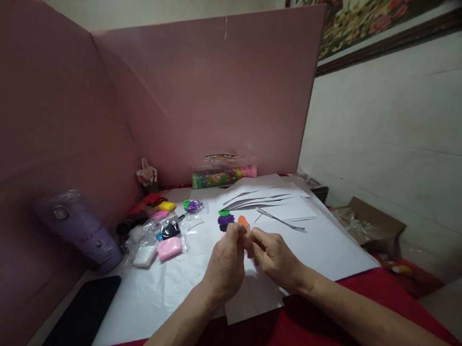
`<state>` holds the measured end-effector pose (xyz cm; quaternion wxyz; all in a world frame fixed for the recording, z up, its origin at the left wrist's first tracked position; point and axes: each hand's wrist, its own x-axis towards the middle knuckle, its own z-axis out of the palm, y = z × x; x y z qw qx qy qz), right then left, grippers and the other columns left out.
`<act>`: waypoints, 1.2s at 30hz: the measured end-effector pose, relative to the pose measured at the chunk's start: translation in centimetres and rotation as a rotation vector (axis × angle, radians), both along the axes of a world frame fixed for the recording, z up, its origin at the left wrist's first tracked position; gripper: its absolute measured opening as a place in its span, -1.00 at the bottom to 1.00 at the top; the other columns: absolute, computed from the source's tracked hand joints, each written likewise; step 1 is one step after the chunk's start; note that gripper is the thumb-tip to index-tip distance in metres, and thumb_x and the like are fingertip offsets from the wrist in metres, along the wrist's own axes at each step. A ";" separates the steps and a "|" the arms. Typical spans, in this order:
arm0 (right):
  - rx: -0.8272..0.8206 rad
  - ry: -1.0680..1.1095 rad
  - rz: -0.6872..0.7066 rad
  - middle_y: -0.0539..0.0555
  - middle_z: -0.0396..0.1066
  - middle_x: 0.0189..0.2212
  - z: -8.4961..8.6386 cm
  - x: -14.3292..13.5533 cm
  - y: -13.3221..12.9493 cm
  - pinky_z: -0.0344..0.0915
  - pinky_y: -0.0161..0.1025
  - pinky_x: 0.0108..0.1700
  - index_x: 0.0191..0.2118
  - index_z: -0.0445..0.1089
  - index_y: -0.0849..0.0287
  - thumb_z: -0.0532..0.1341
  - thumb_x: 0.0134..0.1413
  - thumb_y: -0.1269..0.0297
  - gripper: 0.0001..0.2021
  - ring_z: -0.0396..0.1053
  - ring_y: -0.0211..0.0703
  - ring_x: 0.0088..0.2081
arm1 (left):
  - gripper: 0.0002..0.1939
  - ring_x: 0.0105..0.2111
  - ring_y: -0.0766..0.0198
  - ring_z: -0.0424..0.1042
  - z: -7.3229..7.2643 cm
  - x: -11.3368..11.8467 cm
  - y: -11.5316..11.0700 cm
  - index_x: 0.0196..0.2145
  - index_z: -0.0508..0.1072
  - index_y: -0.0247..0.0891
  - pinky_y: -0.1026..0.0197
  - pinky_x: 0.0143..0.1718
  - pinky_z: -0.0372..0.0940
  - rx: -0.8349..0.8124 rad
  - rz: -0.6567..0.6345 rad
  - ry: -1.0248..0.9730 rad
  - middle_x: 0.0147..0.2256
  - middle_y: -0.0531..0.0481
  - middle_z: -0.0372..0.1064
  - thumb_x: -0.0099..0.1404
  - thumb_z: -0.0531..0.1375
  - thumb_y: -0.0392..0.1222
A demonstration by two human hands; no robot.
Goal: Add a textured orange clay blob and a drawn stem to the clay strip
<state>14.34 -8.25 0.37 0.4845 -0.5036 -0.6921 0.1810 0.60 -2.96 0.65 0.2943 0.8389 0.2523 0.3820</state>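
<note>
Both hands' fingers point(247, 237) pinch together (what they grip, I can't tell) beside orange clay point(243, 221).

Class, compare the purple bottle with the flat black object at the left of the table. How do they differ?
The purple bottle stands up, while the flat black object lies flat. The bottle carries lettering and a small picture; the black object looks plain. Both are on the person's left.

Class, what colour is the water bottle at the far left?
The water bottle is light purple, seen best in the head view.
</note>
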 end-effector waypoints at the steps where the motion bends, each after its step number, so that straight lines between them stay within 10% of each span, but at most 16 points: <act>1: -0.018 0.027 0.019 -0.05 0.28 -0.60 0.1 0.1 0.0 0.20 -0.35 -0.50 -0.45 0.20 0.15 0.01 0.25 0.24 -0.75 0.24 -0.31 -0.59 | -0.88 -0.47 0.35 0.29 0.0 -0.1 0.0 -0.20 0.11 -0.16 0.30 -0.42 0.18 -0.037 -0.028 -0.026 -0.43 0.11 0.28 0.31 -0.06 -0.32; 23: -0.077 -0.107 -0.001 -0.03 0.30 -0.63 -0.1 0.4 0.0 0.19 -0.31 -0.49 -0.49 0.18 0.14 -0.12 0.32 0.21 -0.64 0.26 -0.27 -0.59 | -0.47 -0.42 0.19 0.36 -0.7 -0.5 0.7 0.09 0.03 -0.24 0.20 -0.47 0.21 0.456 0.049 0.310 -0.32 -0.10 0.36 0.15 -0.05 -0.44; 36: -0.088 0.052 0.127 -0.08 0.26 -0.65 0.1 0.6 0.0 0.21 -0.35 -0.50 -0.48 0.19 0.15 -0.07 0.27 0.27 -0.71 0.23 -0.33 -0.63 | -0.56 -0.48 0.32 0.32 0.7 -0.4 0.0 0.10 0.01 -0.22 0.27 -0.42 0.23 0.202 -0.015 0.108 -0.44 0.07 0.34 0.27 -0.08 -0.41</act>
